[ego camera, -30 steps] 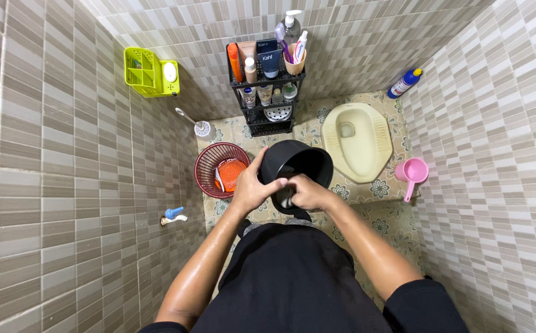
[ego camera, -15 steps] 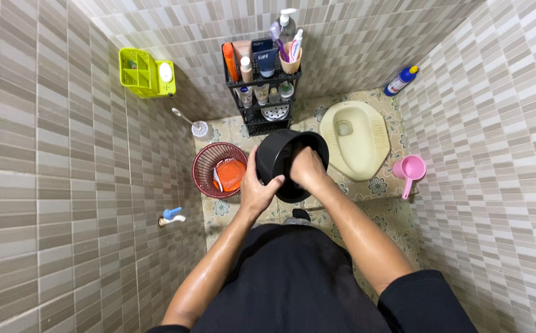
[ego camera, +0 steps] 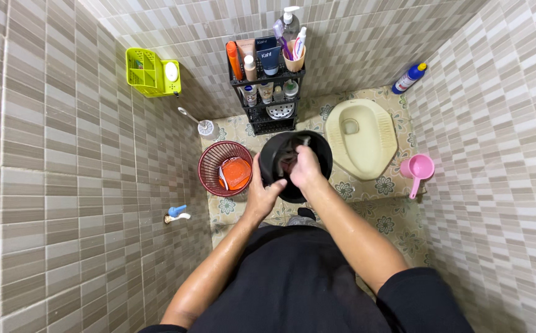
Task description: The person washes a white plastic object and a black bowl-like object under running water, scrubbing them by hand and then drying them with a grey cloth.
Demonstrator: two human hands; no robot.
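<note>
A black plastic bucket [ego camera: 323, 148] is held up in front of me, tilted with its mouth facing me. My left hand [ego camera: 263, 192] grips its near left rim and side. My right hand [ego camera: 306, 168] reaches over the rim into the bucket, fingers closed around something small and pale that I cannot make out. Both forearms are wet.
A beige squat toilet [ego camera: 361, 139] lies at the right with a pink scoop [ego camera: 417, 168] beside it. A red basket [ego camera: 209, 161] holding an orange item stands left. Behind are a black rack of toiletries [ego camera: 268, 74], a brush [ego camera: 205, 127], a green wall caddy [ego camera: 151, 73], a blue tap [ego camera: 175, 213] and a blue bottle [ego camera: 408, 77].
My right hand has moved from the bucket's near rim deeper inside it. The bucket has tipped and shifted slightly away. The left hand keeps its grip on the left side.
</note>
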